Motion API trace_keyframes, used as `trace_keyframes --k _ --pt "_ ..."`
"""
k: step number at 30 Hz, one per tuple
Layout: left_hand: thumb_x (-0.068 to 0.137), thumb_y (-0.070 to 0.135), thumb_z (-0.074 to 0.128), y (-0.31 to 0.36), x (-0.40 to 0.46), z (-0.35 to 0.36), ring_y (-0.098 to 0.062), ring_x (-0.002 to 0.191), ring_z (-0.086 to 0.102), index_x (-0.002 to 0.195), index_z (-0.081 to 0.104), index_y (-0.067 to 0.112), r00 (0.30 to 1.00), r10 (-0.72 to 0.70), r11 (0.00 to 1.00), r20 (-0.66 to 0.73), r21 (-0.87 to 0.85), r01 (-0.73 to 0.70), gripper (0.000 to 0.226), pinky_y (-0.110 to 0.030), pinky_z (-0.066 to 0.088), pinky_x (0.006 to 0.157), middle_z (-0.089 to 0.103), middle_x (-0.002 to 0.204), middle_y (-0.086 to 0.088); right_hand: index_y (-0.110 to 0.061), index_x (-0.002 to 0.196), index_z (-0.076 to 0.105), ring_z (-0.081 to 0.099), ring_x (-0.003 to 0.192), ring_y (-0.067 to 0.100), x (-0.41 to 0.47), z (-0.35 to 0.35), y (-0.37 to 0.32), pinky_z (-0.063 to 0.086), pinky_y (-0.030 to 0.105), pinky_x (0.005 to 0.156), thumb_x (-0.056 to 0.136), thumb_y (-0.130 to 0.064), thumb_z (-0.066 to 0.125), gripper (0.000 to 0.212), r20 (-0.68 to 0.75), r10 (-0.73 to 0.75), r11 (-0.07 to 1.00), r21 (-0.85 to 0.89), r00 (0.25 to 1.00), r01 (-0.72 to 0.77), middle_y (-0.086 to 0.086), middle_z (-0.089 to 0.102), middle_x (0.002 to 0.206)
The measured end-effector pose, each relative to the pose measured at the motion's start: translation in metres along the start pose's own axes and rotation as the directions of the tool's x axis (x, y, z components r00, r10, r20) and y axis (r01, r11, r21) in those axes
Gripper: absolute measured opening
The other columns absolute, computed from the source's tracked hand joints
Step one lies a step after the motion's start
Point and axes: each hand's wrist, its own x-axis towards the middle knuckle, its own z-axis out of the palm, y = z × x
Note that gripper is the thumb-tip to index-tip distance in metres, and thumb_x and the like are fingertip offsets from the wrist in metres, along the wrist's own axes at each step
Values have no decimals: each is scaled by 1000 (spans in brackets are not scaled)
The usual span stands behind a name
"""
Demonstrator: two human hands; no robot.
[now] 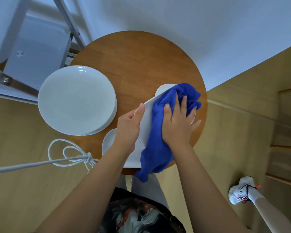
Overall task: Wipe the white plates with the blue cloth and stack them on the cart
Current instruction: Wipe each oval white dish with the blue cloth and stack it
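Two hands on one tilted plate (145,125) (blue cloth (160,132) over it).

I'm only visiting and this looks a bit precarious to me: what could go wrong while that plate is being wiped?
The left hand grips the tilted plate only at its rim while the right hand presses the blue cloth on it; it might slip. The stack of plates overhangs the round table edge, so a bump could tip it. The white cord loops near the person's legs and may snag.
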Motion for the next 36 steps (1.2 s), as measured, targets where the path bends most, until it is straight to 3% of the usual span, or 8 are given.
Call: trace_keyframes --k 6,10,17,22,27,30,32,36 --pt "91 48 51 6 -6 -12 -21 82 69 74 68 42 997 53 996 -53 -75 -57 24 -32 60 68 71 79 11 -35 151 14 -9 146 32 24 -19 10 -6 63 110 95 -60 10 61 8 194 964 -185 981 -189 9 7 160" --pt "91 48 51 12 -7 -14 -19 82 68 65 65 54 991 83 988 -104 -124 -96 30 -31 59 68 69 73 18 -41 148 18 51 114 17 16 -26 17 41 32 90 95 -58 29 57 99 114 927 348 989 -141 -10 56 123" --pt "89 49 54 9 -10 -10 -25 95 66 89 67 42 996 -48 946 -76 -322 21 15 -53 54 85 71 99 2 -30 143 32 52 119 7 -4 -20 1 45 19 95 79 -47 70 76 -28 219 653 747 975 -125 -12 49 137" --pt "70 64 62 7 -9 -3 -10 74 72 78 66 55 979 -93 934 -179 -356 24 13 -35 59 63 72 80 16 -19 140 34 55 100 1 -25 -8 -13 39 -6 63 72 -37 80 84 -99 370 537 834 924 -126 -9 49 130" --pt "80 63 57 1 -9 -4 -10 71 70 67 59 66 982 -84 946 -170 -324 25 13 -28 56 57 68 68 25 -26 141 32 52 92 -5 -41 9 -10 42 -1 56 76 -36 77 79 33 328 450 873 944 -187 -12 50 124" --pt "83 62 53 -2 -9 -18 -22 96 67 93 67 45 993 -106 978 42 -175 112 24 -44 57 82 73 95 7 -28 139 35 58 111 12 -44 3 6 55 24 84 77 -34 77 75 104 286 431 874 953 -224 -6 53 132" --pt "85 58 52 9 -2 -35 -24 95 69 102 67 32 969 -137 983 204 -94 159 35 -41 57 80 73 101 -2 -30 139 36 56 117 17 -42 -9 20 51 40 96 73 -34 80 79 138 182 476 854 974 -210 -5 54 134" --pt "89 47 56 38 15 -43 -20 87 72 102 66 26 910 -244 970 335 73 233 26 -36 58 69 75 94 -1 -47 132 32 52 117 6 -39 -29 25 50 27 90 68 -43 81 80 209 -79 646 755 975 -110 -24 46 130"
